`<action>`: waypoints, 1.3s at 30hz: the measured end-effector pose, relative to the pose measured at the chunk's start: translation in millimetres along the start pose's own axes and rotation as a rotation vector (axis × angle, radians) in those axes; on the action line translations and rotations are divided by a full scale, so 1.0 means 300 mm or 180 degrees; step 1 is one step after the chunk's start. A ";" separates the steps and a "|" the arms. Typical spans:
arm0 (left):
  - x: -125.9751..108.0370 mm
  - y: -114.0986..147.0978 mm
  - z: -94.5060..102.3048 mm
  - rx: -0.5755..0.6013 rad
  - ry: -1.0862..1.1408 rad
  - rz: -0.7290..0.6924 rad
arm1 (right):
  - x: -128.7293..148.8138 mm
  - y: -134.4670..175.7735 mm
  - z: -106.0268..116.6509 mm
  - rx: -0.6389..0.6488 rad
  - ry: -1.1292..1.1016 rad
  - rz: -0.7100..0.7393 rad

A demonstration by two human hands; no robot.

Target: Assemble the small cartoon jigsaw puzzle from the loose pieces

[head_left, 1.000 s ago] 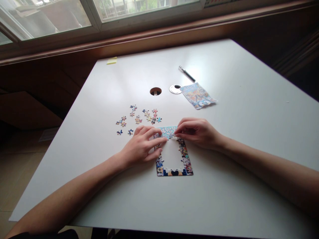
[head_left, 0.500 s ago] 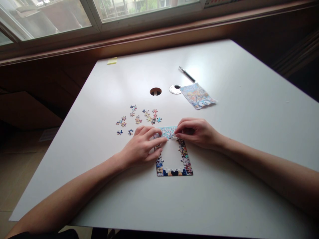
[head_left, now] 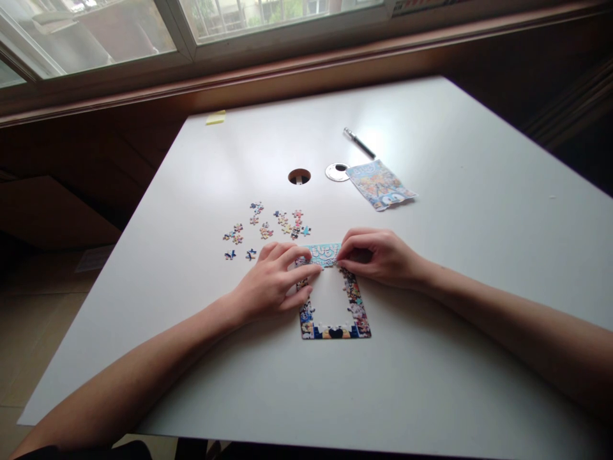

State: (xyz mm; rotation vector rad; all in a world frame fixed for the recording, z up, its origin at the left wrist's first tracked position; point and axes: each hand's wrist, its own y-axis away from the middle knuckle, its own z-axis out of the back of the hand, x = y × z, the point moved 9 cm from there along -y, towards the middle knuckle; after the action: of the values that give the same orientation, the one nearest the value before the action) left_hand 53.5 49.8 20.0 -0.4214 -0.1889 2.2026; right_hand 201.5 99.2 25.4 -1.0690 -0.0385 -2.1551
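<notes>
A partly assembled jigsaw puzzle (head_left: pixel 360 306) lies flat on the table, its picture border around a bare white middle. Over its left side rests my left hand (head_left: pixel 278 276), fingers spread, the fingertips touching the upper left part. My right hand (head_left: pixel 373 254) is closed in a pinch at the upper right, thumb and index finger on a puzzle piece at the lower edge of the light-blue lettered strip (head_left: pixel 324 252). The fingertips mostly hide that piece. Beyond my left hand, several loose puzzle pieces (head_left: pixel 266 230) are scattered in small clusters.
A printed picture sheet (head_left: pixel 380 185) lies at the back right, beside a round metal cover (head_left: pixel 336 172) and a dark pen (head_left: pixel 359 143). The white table (head_left: pixel 454 191) has a round cable hole (head_left: pixel 299 176). A yellow sticky note (head_left: pixel 215 117) is at the far edge, below the window.
My right hand has shifted slightly right, and more of the lettered strip shows beside its fingertips. The piece at its fingertips now lies against the strip. My left hand has stayed put.
</notes>
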 end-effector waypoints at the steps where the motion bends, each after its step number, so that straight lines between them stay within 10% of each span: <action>1: 0.000 0.000 0.001 -0.0007 0.0000 -0.0002 | 0.004 0.000 -0.001 0.0000 0.0029 0.0039; 39: -0.004 -0.003 0.006 -0.0022 0.0025 0.0003 | 0.064 0.024 -0.033 0.0084 0.0661 0.0653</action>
State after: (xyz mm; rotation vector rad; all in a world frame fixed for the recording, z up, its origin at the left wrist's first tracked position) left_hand 54.1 49.3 22.2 -0.4340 -0.1920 2.2016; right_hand 191.4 79.3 30.4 -0.7929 0.1331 -2.0611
